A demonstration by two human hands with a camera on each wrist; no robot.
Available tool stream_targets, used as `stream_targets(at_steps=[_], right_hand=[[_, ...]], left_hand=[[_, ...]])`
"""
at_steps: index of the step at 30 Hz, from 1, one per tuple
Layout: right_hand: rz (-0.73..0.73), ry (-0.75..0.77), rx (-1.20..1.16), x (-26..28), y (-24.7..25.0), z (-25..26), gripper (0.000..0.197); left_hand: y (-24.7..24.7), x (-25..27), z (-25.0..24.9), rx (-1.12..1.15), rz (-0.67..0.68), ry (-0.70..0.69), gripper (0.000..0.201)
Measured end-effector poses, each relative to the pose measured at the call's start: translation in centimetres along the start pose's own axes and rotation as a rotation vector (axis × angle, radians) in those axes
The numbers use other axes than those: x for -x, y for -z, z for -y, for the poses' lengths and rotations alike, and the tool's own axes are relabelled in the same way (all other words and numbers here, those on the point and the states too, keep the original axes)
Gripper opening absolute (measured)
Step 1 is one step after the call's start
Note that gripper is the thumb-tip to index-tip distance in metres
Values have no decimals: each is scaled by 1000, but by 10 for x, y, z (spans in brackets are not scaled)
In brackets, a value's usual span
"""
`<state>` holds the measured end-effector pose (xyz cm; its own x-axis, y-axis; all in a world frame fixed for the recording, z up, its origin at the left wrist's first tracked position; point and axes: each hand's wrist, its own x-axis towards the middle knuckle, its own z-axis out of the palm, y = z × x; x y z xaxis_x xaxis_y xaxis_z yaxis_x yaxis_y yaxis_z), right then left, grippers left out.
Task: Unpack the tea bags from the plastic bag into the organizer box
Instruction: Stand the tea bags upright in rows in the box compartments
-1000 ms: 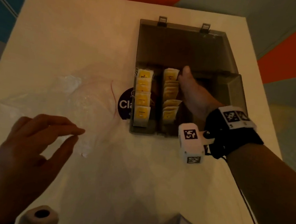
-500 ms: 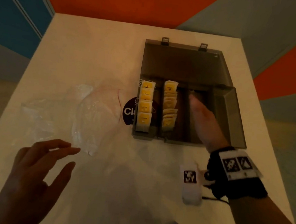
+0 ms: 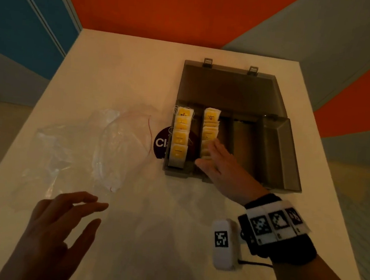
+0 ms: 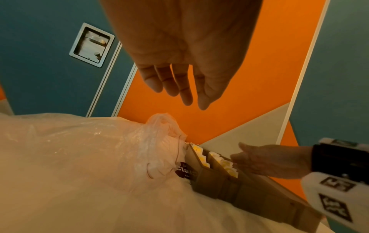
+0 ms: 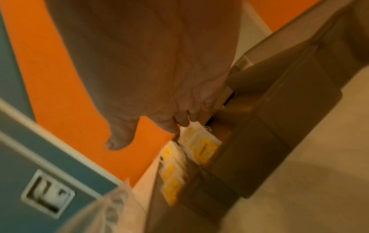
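A second ago my right hand (image 3: 221,166) was deep in the organizer box (image 3: 290,163), fingertips at the far end of the second row of tea bags (image 3: 210,128). Half a second ago I had it lifted clear, above the compartment to the right of that row. Now I have it down at the row's near end, by the box's front edge, fingers touching the nearest bags. My left hand (image 3: 58,224), open, has drifted slightly rightward along the table's near edge.
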<state>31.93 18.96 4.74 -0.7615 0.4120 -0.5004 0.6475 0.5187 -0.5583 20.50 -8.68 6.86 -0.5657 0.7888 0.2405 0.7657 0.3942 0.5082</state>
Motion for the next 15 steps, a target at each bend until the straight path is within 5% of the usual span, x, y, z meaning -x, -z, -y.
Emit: stream_targets(at_steps=[3,5,8,11,15], right_hand=[[-57,0,-285,24,8,0,49],[-48,-45,-277,38,6,-4,40],[57,-147,-73,55,-8,-15,68],[14,-181,-101,73,-18,-23,90],[-50,-206,-87,99,-29,-12,61]], left_hand=[[2,3,-1,-8,-8,-18,33],[4,6,0,3,17,-24,35],[5,10,6,22,71,-14,37],[4,12,21,6,135,-25,39],[-4,13,54,-77,150,-55,46]])
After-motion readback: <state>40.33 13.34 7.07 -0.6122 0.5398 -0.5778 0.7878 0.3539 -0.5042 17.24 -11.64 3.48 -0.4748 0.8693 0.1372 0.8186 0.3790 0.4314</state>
